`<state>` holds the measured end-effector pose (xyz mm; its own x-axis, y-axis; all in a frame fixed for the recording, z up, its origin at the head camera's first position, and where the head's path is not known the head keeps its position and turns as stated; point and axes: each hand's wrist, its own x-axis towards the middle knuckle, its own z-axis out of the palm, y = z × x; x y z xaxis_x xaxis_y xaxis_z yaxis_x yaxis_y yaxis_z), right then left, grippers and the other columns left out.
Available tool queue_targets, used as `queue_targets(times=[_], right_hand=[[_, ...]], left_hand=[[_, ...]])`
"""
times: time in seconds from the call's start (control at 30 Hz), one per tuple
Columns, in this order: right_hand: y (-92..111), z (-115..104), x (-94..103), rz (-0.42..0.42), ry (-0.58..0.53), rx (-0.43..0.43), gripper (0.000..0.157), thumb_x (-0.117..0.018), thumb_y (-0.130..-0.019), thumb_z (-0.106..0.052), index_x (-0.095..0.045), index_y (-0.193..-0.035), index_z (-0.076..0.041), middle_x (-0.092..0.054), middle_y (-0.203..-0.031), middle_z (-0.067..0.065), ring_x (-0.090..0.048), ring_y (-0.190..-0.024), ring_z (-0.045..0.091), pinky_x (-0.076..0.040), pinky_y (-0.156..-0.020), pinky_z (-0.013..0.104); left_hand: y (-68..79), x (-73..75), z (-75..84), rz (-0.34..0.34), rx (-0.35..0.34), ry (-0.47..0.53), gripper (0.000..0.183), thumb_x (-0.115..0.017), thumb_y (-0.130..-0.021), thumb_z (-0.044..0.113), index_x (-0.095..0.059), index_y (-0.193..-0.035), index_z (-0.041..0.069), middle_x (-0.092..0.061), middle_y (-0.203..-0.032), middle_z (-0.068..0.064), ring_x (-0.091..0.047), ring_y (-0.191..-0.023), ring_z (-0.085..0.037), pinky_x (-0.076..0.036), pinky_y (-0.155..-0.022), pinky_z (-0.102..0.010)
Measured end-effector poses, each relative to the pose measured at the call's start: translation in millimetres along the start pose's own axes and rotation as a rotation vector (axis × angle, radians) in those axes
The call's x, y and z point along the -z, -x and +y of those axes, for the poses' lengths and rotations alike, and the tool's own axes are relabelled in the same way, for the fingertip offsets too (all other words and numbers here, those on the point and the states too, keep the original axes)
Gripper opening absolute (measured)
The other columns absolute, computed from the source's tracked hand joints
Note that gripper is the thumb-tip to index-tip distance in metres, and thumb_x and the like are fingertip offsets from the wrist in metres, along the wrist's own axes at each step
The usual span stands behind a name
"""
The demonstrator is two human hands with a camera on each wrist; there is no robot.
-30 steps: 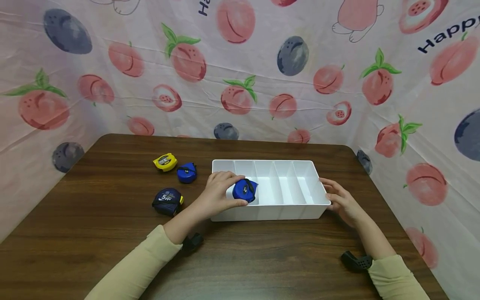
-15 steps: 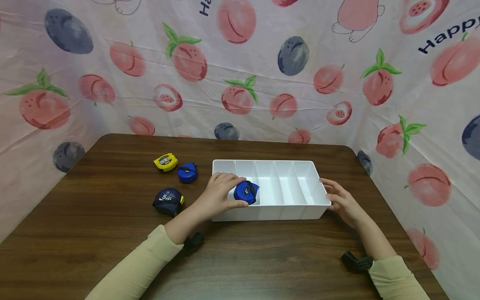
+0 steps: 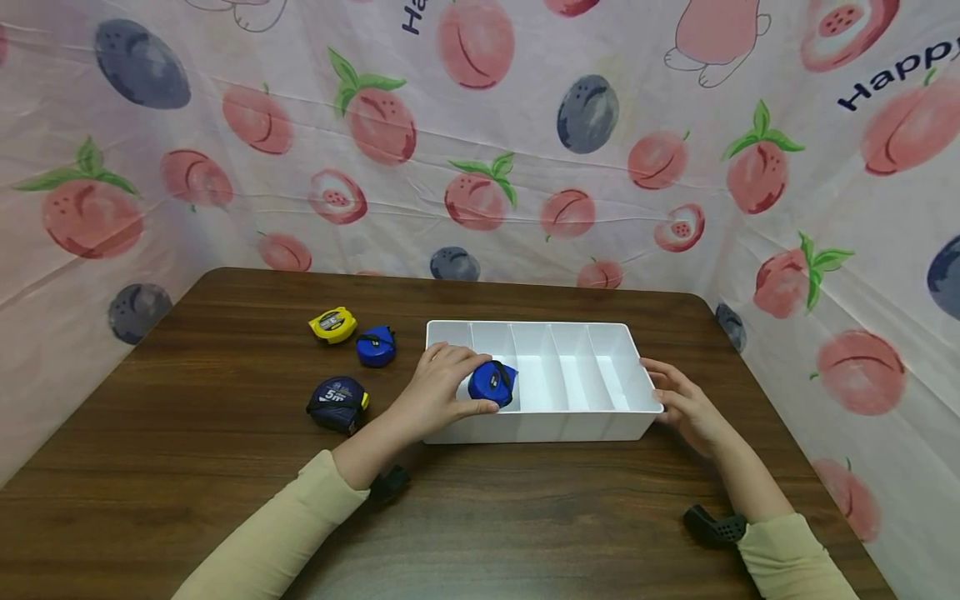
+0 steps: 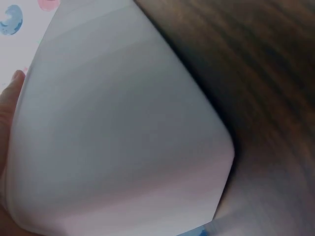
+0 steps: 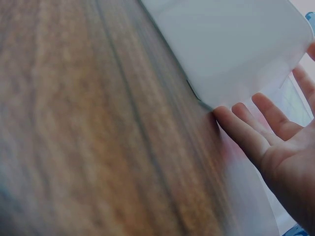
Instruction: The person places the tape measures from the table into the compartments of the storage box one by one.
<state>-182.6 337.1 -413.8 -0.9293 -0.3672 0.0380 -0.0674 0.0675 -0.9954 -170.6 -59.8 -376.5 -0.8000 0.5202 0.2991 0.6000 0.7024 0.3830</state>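
My left hand point(image 3: 441, 390) pinches a blue tape measure point(image 3: 491, 383) between thumb and fingers, over the second compartment from the left of a white divided box point(image 3: 570, 426). In the left wrist view the long side of the box point(image 4: 118, 113) fills most of the picture, hiding the tape measure; only a thumb shows at the left edge. My right hand point(image 3: 686, 408) rests at the right end of the box with its fingers extended. The right wrist view shows those fingers point(image 5: 241, 129) spread, tips against the end wall.
Left of the box on the brown wooden table point(image 3: 525, 517) lie a yellow tape measure point(image 3: 332, 325), another blue tape measure point(image 3: 376, 346) and a dark navy one point(image 3: 337, 404) marked 5m. A fruit-patterned cloth point(image 3: 517, 125) hangs behind and beside the table.
Between one second and half a second ago, the blue tape measure in my left hand shifted very slightly to the right. Both hands otherwise stay where they were.
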Motion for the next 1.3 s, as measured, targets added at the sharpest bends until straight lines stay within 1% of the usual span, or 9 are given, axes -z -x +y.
queue_targets(times=[0.17,0.37,0.57,0.73,0.8,0.9,1.0,1.17,1.3], right_hand=[[-0.5,-0.4,-0.4,0.002,-0.002,-0.003,0.042,-0.044,-0.098,-0.009,-0.042,-0.14,-0.014,-0.029,-0.137,0.025,-0.057,-0.103,0.015,-0.052,-0.082,0.032],[-1.1,0.0,-0.3,0.001,0.0,-0.004,0.042,-0.044,-0.098,-0.01,-0.042,-0.139,-0.015,-0.028,-0.138,0.028,-0.056,-0.103,0.015,-0.052,-0.082,0.032],[-0.9,1.0,0.4,-0.002,-0.008,0.004,0.041,-0.044,-0.098,-0.009,-0.043,-0.138,-0.016,-0.031,-0.135,0.023,-0.057,-0.102,0.015,-0.052,-0.081,0.032],[-0.5,1.5,0.2,-0.003,-0.02,0.003,0.041,-0.044,-0.099,-0.008,-0.043,-0.139,-0.016,-0.032,-0.135,0.021,-0.057,-0.102,0.016,-0.052,-0.081,0.032],[-0.6,1.5,0.0,-0.002,-0.02,0.003,0.041,-0.044,-0.099,-0.009,-0.043,-0.139,-0.016,-0.031,-0.135,0.022,-0.057,-0.103,0.016,-0.052,-0.081,0.032],[-1.2,1.4,-0.4,0.0,-0.017,0.002,0.041,-0.044,-0.098,-0.009,-0.044,-0.139,-0.017,-0.031,-0.135,0.023,-0.057,-0.103,0.016,-0.052,-0.081,0.032],[-1.6,1.0,-0.7,0.002,-0.017,0.002,0.041,-0.044,-0.098,-0.009,-0.044,-0.139,-0.017,-0.031,-0.135,0.022,-0.057,-0.103,0.016,-0.052,-0.081,0.032],[-2.3,0.7,-1.0,0.001,-0.018,0.002,0.041,-0.044,-0.099,-0.009,-0.044,-0.139,-0.018,-0.03,-0.136,0.023,-0.056,-0.104,0.016,-0.052,-0.081,0.033],[-3.2,1.0,-0.7,0.0,-0.014,0.003,0.041,-0.043,-0.099,-0.009,-0.044,-0.139,-0.018,-0.03,-0.136,0.022,-0.056,-0.104,0.016,-0.052,-0.081,0.033]], left_hand=[[-0.5,0.0,0.5,0.009,0.01,0.0,0.066,-0.074,-0.078,0.048,-0.06,-0.128,0.007,-0.06,-0.116,-0.007,-0.047,-0.118,-0.028,-0.016,-0.11,-0.05],[-1.3,0.1,-0.8,0.004,-0.006,0.009,0.065,-0.075,-0.077,0.047,-0.061,-0.127,0.008,-0.06,-0.114,-0.006,-0.048,-0.116,-0.027,-0.017,-0.11,-0.051],[-2.8,0.2,-2.8,-0.024,-0.024,0.011,0.062,-0.074,-0.078,0.048,-0.063,-0.126,0.01,-0.061,-0.114,-0.005,-0.047,-0.118,-0.027,-0.015,-0.11,-0.051],[-3.5,0.7,-3.7,-0.056,-0.051,-0.011,0.05,-0.07,-0.083,0.046,-0.068,-0.12,0.012,-0.059,-0.122,-0.004,-0.045,-0.122,-0.026,-0.013,-0.11,-0.054],[-3.5,1.2,-4.0,-0.068,-0.068,-0.027,0.049,-0.068,-0.086,0.046,-0.068,-0.121,0.013,-0.057,-0.128,-0.004,-0.043,-0.126,-0.026,-0.012,-0.11,-0.055],[-3.5,2.2,-4.1,-0.086,-0.083,-0.047,0.055,-0.065,-0.087,0.046,-0.062,-0.13,0.012,-0.053,-0.137,-0.005,-0.037,-0.133,-0.026,-0.01,-0.11,-0.056],[-3.6,3.2,-4.3,-0.106,-0.082,-0.052,0.06,-0.063,-0.088,0.047,-0.056,-0.136,0.012,-0.047,-0.143,-0.004,-0.03,-0.138,-0.026,-0.008,-0.111,-0.056],[-3.7,5.0,-4.4,-0.13,-0.075,-0.046,0.062,-0.061,-0.09,0.048,-0.051,-0.141,0.014,-0.041,-0.148,-0.004,-0.023,-0.141,-0.025,-0.006,-0.111,-0.056],[-3.4,5.7,-5.4,-0.13,-0.073,-0.056,0.062,-0.059,-0.09,0.049,-0.049,-0.142,0.015,-0.038,-0.149,-0.004,-0.02,-0.142,-0.025,-0.005,-0.111,-0.056]])
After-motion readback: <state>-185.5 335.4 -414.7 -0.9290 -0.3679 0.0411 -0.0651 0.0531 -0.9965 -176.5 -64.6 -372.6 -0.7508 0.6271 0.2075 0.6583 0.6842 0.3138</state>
